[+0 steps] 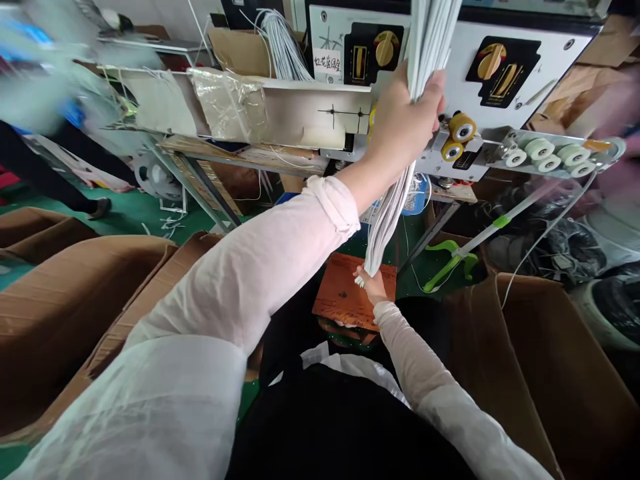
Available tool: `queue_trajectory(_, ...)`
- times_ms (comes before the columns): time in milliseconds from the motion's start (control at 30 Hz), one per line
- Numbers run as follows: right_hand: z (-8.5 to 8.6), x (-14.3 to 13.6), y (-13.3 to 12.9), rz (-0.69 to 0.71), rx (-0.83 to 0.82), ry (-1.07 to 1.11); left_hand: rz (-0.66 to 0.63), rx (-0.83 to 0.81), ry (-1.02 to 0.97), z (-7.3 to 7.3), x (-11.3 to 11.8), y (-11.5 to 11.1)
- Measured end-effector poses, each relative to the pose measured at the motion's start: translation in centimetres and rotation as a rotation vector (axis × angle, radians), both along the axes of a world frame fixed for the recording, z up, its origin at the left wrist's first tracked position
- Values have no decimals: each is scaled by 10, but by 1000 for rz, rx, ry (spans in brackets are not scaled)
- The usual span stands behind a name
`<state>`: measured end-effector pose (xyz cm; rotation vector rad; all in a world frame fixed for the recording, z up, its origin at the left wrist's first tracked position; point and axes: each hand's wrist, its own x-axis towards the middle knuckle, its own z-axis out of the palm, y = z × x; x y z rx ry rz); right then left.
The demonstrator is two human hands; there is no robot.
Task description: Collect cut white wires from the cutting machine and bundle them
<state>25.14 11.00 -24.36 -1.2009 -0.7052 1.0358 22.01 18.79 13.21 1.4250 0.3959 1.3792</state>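
A long bundle of white wires (387,217) hangs down in front of a machine panel (450,93). My left hand (405,117), raised at the upper middle, is wrapped round the bundle, which rises past it to the top edge. Lower down, my right hand (373,283) is closed round the bundle's bottom end, above a reddish wooden stool (345,290). The wires between both hands run slightly slanted and bunched together.
Open cardboard boxes stand at the left (75,300) and right (565,347). White rollers (540,148) and a slanting pole with green feet (485,237) are at the right. More wires (283,43) lie on the bench. A blurred person (45,153) is at the far left.
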Motion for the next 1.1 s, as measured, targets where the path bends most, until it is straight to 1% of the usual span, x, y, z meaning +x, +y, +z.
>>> queue_trajectory(67, -5, 7, 1, -54, 8, 2, -32, -20, -40, -6, -9, 2)
queue_trajectory(133, -8, 15, 2, -84, 22, -3, -67, -33, -98, -10, -22, 2)
queue_trajectory(233, -13, 26, 0, -108, 24, -33, -114, 51, -169, -18, -47, -1)
queue_trajectory(300, -20, 32, -2, -118, 9, -53, -104, 105, -180, -31, -63, -4)
queue_trajectory(333, -24, 33, -3, -124, -1, -58, -83, 94, -174, -39, -70, -5)
queue_trajectory(467, -39, 35, -1, -167, -27, -50, -1, -66, -122, -72, -90, -3)
queue_trajectory(533, -41, 36, 3, -196, -27, -35, 26, -102, -138, -82, -96, -1)
queue_trajectory(600, -41, 37, 7, -223, -19, -22, 50, -124, -175, -86, -100, 1)
queue_trajectory(667, -40, 39, 8, -244, -8, -41, 76, -162, -208, -87, -103, 0)
queue_trajectory(733, -41, 42, 5, -248, -9, -92, 95, -193, -241, -88, -105, -3)
queue_trajectory(833, -46, 49, -1, -226, -37, -176, 134, -208, -269, -95, -111, -8)
queue_trajectory(933, -50, 57, -4, -201, -74, -241, 195, -227, -258, -103, -124, -12)
queue_trajectory(1100, -51, 69, -4, -182, -94, -327, 280, -281, -266, -106, -153, -19)
